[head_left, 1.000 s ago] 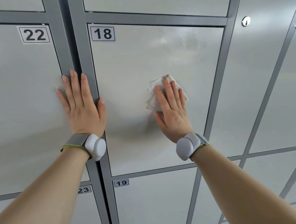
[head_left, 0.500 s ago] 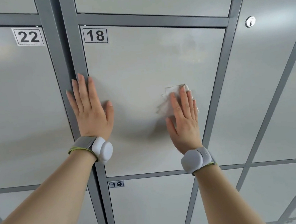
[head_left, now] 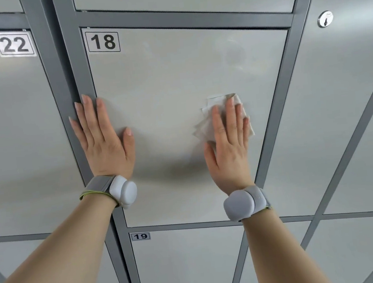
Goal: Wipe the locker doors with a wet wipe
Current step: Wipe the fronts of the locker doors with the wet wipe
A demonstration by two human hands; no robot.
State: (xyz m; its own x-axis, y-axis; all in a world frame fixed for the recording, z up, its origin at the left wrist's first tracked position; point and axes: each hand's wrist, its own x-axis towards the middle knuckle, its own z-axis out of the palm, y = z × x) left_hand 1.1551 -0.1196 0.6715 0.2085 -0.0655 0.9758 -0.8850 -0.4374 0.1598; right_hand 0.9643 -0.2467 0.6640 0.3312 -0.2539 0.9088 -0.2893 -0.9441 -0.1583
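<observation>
Right hand (head_left: 228, 146), fingers flat, presses wet wipe (head_left: 204, 125) on door 18 (head_left: 174, 80); left hand (head_left: 102, 141) spread flat (we see wipe partly hidden).

Two hands (head_left: 105, 147), one wipe (head_left: 204, 128).

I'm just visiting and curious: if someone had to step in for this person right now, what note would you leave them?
Right hand: flat, pressing the wet wipe against door 18, right of centre.
Left hand: flat and empty, braced on the door's left edge and the grey frame.
Done: faint smears near the door's upper right suggest wiping there.
Left: probably the rest of door 18, then door 19, door 22 and the others.
</observation>
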